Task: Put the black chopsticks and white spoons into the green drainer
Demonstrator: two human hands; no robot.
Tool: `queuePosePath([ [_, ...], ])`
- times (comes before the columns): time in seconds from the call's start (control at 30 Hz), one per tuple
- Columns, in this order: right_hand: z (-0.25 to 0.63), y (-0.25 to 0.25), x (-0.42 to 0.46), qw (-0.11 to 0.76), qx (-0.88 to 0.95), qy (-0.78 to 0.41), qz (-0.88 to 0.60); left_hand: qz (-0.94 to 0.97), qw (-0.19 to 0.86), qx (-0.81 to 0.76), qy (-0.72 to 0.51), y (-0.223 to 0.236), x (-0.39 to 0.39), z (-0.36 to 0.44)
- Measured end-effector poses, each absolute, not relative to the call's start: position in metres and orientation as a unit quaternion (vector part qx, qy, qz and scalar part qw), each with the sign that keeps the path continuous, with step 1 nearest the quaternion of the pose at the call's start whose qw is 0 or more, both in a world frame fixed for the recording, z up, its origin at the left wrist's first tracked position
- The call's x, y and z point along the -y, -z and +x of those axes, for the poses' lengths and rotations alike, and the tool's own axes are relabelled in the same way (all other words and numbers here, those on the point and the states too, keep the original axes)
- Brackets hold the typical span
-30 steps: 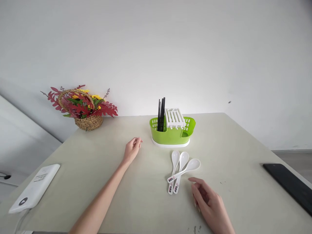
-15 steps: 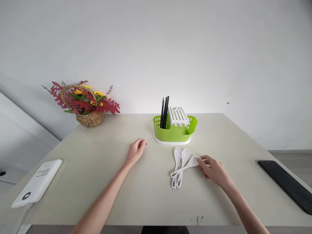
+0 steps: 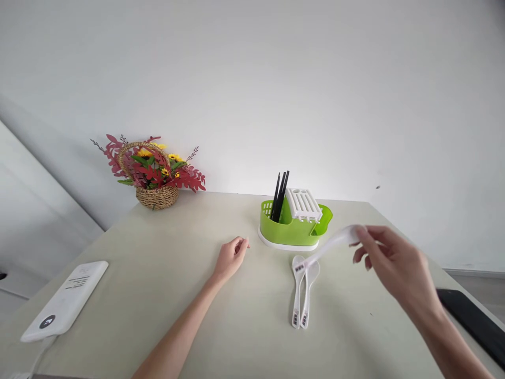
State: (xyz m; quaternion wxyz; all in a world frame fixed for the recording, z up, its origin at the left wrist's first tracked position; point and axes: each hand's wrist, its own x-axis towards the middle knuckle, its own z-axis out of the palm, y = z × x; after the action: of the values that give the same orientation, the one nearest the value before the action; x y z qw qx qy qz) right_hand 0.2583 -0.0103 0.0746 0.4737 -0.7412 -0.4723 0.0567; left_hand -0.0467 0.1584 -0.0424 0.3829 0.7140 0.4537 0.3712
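Between thumb and fingers, my right hand (image 3: 394, 263) pinches a white spoon (image 3: 333, 243) by its bowl end, lifted off the table. Its labelled handle slants down to the left, over two more white spoons (image 3: 295, 300) lying side by side on the table. My left hand (image 3: 232, 257) rests on the table to the left of them, fingers curled in, with nothing visible in it. Behind the spoons stands a green utensil holder (image 3: 290, 231) with a white base and a slotted white top (image 3: 303, 204). Black chopsticks (image 3: 280, 197) stand in its left compartment.
A wicker basket (image 3: 157, 198) of artificial flowers stands at the back left against the wall. A white power bank (image 3: 67, 300) with a cable lies at the left edge. On the right lies a black phone-like slab (image 3: 469, 321), partly behind my right arm.
My right hand has raised the top spoon off the other two, up and to the right. My left hand stays on the table. The whole view has shifted slightly.
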Motion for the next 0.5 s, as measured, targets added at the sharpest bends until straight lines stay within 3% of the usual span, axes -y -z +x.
queuePosePath([
  [0.2,0.228,-0.129,-0.031,0.503,0.513,0.225,-0.658,0.718,0.378,-0.451,-0.371,0.045,-0.158,-0.046],
  [0.37,0.223,-0.117,-0.064,0.396,0.632,0.375,-0.550,0.728,0.368,-0.448,-0.366,0.048,-0.158,-0.047],
  [0.5,0.217,-0.103,-0.078,0.333,0.693,0.403,-0.497,0.739,0.359,-0.444,-0.359,0.048,-0.159,-0.047],
])
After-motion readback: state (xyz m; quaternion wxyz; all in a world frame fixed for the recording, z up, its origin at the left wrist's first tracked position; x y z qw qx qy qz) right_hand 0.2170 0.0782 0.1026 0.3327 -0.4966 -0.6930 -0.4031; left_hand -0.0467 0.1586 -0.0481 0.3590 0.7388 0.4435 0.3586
